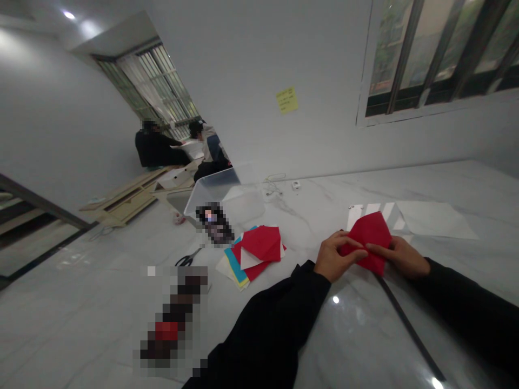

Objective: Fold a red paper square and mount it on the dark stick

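A sheet of red paper (372,240), with creases and angled edges, is held up over the white marbled surface. My left hand (334,255) pinches its left side, thumb lying across the front. On the right edge, my right hand (405,256) grips it with the thumb pressed near the middle. Both thumbs almost meet on the red face. To the left of my hands lies a stack of coloured paper (237,265) in blue, yellow, white and red, topped by a folded red piece (263,243).
Black-handled scissors (185,261) lie left of the stack, by a pixelated item (217,224). Behind stands a clear plastic bin (211,186). White paper (438,219) lies beyond my right hand. A dark seam (409,327) crosses the surface. Two people (162,143) sit at the far left.
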The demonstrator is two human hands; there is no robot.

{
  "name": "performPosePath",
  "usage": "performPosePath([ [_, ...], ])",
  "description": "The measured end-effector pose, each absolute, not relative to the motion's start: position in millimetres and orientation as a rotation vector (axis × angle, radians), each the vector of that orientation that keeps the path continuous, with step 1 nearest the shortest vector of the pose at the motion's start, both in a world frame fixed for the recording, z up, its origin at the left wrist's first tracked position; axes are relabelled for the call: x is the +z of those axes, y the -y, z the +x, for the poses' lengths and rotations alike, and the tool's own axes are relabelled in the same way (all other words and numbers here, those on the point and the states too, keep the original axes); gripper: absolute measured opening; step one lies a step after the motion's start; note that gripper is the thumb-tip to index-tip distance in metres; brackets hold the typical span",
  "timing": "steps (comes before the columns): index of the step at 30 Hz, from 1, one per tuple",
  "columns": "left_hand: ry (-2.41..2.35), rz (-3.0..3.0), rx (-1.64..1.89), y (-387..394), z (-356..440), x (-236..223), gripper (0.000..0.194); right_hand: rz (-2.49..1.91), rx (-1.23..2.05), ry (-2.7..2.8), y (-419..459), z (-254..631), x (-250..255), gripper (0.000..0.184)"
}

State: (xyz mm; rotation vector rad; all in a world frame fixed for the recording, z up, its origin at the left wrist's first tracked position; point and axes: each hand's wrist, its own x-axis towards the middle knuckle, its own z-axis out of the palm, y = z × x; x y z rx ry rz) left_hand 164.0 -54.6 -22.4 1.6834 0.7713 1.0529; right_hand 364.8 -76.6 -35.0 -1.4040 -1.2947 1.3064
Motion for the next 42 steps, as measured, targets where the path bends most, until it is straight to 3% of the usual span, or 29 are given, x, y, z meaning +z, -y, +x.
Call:
performPosePath([
  [2,-0.786,1.57,1.023,56,166,-24,0.028,-1.405,1.256,1.333,79,362,-33,0.04],
  [6,-0.838,1.427,1.016,55,166,-26,0.073,-1.377,1.244,1.304,81,356,-32,0.041],
  [8,-0.855,1.413,1.034,53,165,-27,0.08,-1.319,1.256,1.216,80,355,-34,0.044],
  [12,-0.849,1.309,1.038,49,165,-27,0.081,-1.227,1.258,1.057,79,354,-37,0.054],
  [22,-0.866,0.951,1.076,44,167,-33,0.086,-1.277,1.235,1.035,85,346,-41,0.052],
  [28,-0.838,0.842,1.113,53,177,-37,0.071,-1.125,1.423,0.759,85,341,-44,0.048],
  [33,-0.902,0.89,1.141,51,175,-35,0.065,-1.039,1.437,0.729,82,343,-40,0.038],
  [37,-0.894,1.073,1.009,44,165,-30,0.065,-0.975,1.526,0.697,77,350,-42,0.048],
  [42,-0.883,1.125,0.968,43,163,-27,0.063,-1.01,1.627,0.941,75,354,-47,0.038],
])
